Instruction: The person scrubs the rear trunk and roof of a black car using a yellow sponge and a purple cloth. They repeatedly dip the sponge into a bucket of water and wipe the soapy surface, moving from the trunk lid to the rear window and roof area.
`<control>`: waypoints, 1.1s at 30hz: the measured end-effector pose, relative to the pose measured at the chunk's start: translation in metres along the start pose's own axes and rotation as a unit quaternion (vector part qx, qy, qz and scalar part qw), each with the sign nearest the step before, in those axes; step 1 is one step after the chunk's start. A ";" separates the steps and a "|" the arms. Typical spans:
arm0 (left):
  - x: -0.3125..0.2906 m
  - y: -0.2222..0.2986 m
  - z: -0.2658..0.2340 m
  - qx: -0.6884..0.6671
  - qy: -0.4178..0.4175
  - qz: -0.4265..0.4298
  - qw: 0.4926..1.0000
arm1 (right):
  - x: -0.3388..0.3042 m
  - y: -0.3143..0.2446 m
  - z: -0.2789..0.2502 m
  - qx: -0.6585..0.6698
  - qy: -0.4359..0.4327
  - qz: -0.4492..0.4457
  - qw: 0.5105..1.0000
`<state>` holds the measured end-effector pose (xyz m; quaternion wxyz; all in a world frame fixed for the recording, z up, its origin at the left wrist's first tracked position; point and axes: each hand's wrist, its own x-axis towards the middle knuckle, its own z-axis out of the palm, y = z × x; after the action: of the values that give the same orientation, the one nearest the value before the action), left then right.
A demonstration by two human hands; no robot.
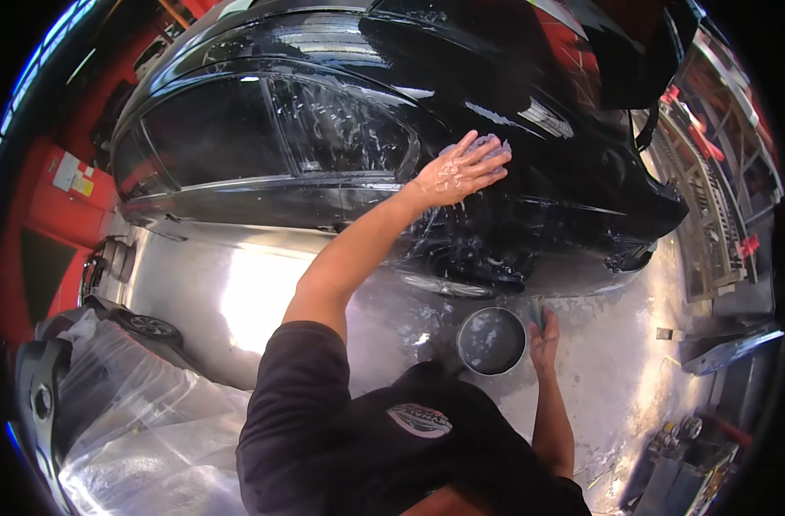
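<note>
My left hand [464, 172], wet with streaks of suds, is stretched over the rear side of a black car [581, 172]. It presses a crumpled purplish-grey cloth or sponge [495, 151] against the wet bodywork, and the fingers partly cover it. Lower down, my right hand [544, 340] grips a thin, flat dark-grey piece [538, 313], whose exact kind I cannot make out. Just left of that hand, a round bucket [493, 373] on the floor holds dark liquid with pale foam patches. Runny whitish streaks cover the car's side window [336, 125].
Plastic sheeting [151, 413] drapes over car parts at lower left. A red cabinet [65, 189] stands at far left. Metal racking [702, 198] lines the right, with a tool cart [685, 464] below it. Wet patches mark the concrete floor [392, 331].
</note>
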<state>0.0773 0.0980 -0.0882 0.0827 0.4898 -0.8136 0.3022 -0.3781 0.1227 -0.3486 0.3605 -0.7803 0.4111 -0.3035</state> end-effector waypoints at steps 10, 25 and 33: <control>-0.133 -0.145 -0.090 0.097 -0.027 -0.124 0.987 | 0.001 -0.083 -0.012 -0.033 0.057 -0.076 0.995; -0.142 -0.338 -0.201 0.045 0.193 -0.143 0.970 | 0.251 -0.412 0.169 -0.199 0.218 -0.396 0.870; -0.140 -0.341 -0.183 -0.004 0.223 -0.207 0.952 | 0.285 -0.393 0.190 -0.286 0.285 -0.451 0.796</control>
<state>0.4074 0.1919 0.1384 0.3249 0.5672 -0.6561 0.3772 0.0703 0.0951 -0.0844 -0.1907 -0.8230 0.1644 -0.5091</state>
